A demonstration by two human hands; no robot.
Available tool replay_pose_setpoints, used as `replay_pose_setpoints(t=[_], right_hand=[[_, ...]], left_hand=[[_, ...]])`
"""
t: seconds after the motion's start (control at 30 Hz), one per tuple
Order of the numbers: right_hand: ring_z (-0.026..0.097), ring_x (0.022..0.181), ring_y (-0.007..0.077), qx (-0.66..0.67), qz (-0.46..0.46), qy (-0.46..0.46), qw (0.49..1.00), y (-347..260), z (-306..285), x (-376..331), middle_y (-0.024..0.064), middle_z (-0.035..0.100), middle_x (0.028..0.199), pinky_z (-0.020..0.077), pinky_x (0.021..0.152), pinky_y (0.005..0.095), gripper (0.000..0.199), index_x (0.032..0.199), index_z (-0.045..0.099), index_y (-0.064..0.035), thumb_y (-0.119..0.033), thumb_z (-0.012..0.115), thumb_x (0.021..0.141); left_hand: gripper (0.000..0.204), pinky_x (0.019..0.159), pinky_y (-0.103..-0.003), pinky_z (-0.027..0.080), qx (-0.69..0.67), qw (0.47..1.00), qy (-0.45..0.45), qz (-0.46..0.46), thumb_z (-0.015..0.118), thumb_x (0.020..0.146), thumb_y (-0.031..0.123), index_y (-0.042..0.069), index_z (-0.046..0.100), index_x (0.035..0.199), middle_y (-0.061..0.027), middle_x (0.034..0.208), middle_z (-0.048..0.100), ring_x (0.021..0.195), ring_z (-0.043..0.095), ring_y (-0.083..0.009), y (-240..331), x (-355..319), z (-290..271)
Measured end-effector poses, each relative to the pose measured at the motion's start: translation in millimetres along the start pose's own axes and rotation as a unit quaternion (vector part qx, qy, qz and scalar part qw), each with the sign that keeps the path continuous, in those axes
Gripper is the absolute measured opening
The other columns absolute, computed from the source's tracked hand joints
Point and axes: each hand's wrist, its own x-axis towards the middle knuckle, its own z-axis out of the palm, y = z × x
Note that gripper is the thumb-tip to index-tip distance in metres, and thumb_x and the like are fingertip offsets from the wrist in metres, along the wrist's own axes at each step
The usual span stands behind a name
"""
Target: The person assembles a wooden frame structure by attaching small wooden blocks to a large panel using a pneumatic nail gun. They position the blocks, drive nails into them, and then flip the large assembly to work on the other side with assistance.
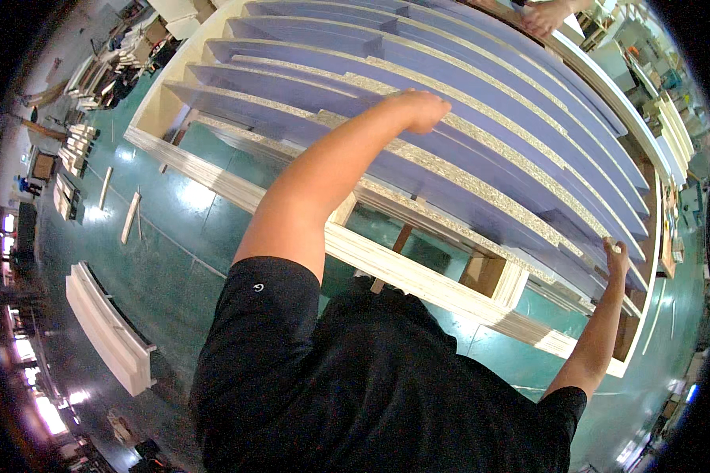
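A big white-edged wooden frame [418,276] stands on the green floor in front of me, filled with several long purple panels with raw chipboard edges. One of these purple panels [481,169] runs across the middle. My left hand [422,110] is curled in a fist over the top chipboard edge of it, arm stretched forward. My right hand [617,256] grips the same panel's right end near the frame's right side, fingers wrapped on the edge. My black shirt hides the frame's near bottom part.
Another person's hand [546,16] rests on the frame's far rim. A white cabinet piece [106,331] lies on the floor at the left. Loose wooden strips [130,217] and stacked boards [79,146] lie further left. Shelves and benches [670,126] crowd the right side.
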Motion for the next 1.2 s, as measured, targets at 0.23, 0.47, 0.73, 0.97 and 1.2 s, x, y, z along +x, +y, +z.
replay_pose_setpoints(t=[0.23, 0.47, 0.73, 0.97, 1.2], right_hand=[[0.055, 0.134, 0.0375, 0.117, -0.025, -0.003, 0.993, -42.2, -7.3, -21.1, 0.0237, 0.06, 0.141, 0.0415, 0.111, 0.0455, 0.089, 0.14, 0.056, 0.0012, -0.058, 0.084, 0.08], [0.065, 0.118, 0.0352, 0.063, -0.159, 0.008, 0.985, -80.1, -11.7, -58.3, 0.0214, 0.068, 0.126, 0.0485, 0.1, 0.0443, 0.064, 0.136, 0.057, -0.0044, -0.035, 0.082, 0.086], [0.069, 0.084, 0.0392, 0.0, -0.237, 0.057, 0.97, -226.9, -32.3, -129.2, 0.0168, 0.067, 0.081, 0.0506, 0.072, 0.0522, 0.04, 0.12, 0.057, -0.0115, -0.029, 0.078, 0.09], [0.071, 0.091, 0.0411, -0.047, -0.281, 0.044, 0.958, -256.6, -39.3, -137.2, 0.0184, 0.072, 0.088, 0.0521, 0.073, 0.0522, 0.04, 0.122, 0.058, -0.013, -0.033, 0.077, 0.092], [0.069, 0.104, 0.0384, -0.115, -0.282, 0.042, 0.952, -277.9, -53.7, -151.0, 0.0155, 0.071, 0.11, 0.0521, 0.091, 0.0509, 0.048, 0.131, 0.062, -0.0172, -0.034, 0.077, 0.089]], left_hand=[[0.039, 0.097, -0.055, 0.054, -0.004, 1.0, -0.004, -0.02, 0.072, 0.087, 0.009, 0.003, 0.059, 0.123, -0.0205, 0.126, 0.068, 0.12, 0.064, -0.0415, 5.6, -15.6, -12.0], [0.04, 0.095, -0.053, 0.055, 0.0, 1.0, -0.027, -0.014, 0.068, 0.088, 0.004, 0.006, 0.061, 0.127, -0.0184, 0.126, 0.069, 0.119, 0.065, -0.0408, 18.0, -8.3, -19.2], [0.029, 0.094, -0.053, 0.056, 0.015, 1.0, -0.019, -0.013, 0.067, 0.087, 0.004, 0.004, 0.071, 0.115, -0.019, 0.118, 0.073, 0.114, 0.068, -0.0406, 14.9, -5.5, -14.1], [0.042, 0.097, -0.055, 0.054, 0.003, 0.999, -0.038, -0.032, 0.066, 0.085, -0.003, 0.007, 0.07, 0.125, -0.016, 0.131, 0.069, 0.125, 0.064, -0.0367, 17.9, 4.7, -8.0], [0.039, 0.096, -0.054, 0.054, 0.024, 0.999, -0.038, -0.015, 0.07, 0.086, 0.007, 0.006, 0.068, 0.125, -0.0181, 0.127, 0.069, 0.122, 0.065, -0.038, 7.6, 4.6, -3.1]])
